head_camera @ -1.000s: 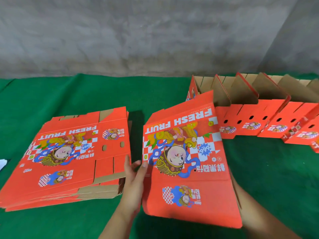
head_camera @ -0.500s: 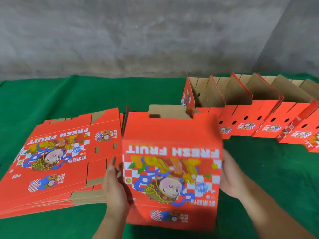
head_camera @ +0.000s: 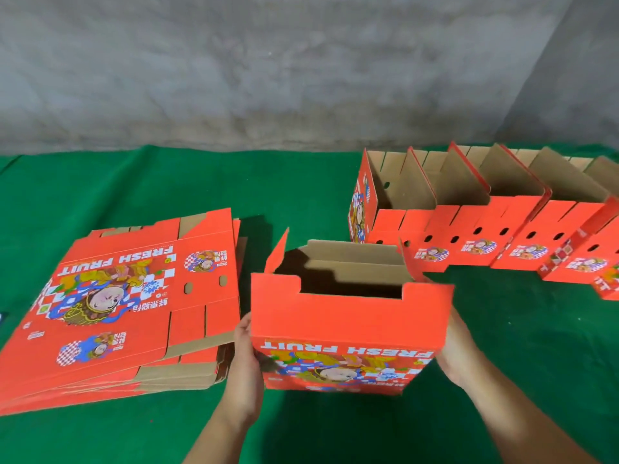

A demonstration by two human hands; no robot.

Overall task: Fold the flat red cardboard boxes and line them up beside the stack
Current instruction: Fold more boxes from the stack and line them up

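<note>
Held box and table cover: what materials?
Held box: looks like corrugated cardboard, red printed outside, bare brown inside; layered brown edges show on the stack. Table cover: probably green felt-like cloth, matte and slightly fuzzy; the weave is too fine to tell.

A red box (head_camera: 348, 316) stands opened up at the near middle of the green surface (head_camera: 167, 182) — its top gaping, brown cardboard inside, flaps upright, "FRESH FRUIT" and a cartoon print upside down on the near face. To its left lies the stack of flat boxes (head_camera: 134, 306), same print facing up, brown edges fanned out at the near side. Behind and to the right runs a row of folded boxes (head_camera: 475, 222) — open-topped, touching side by side.
</note>
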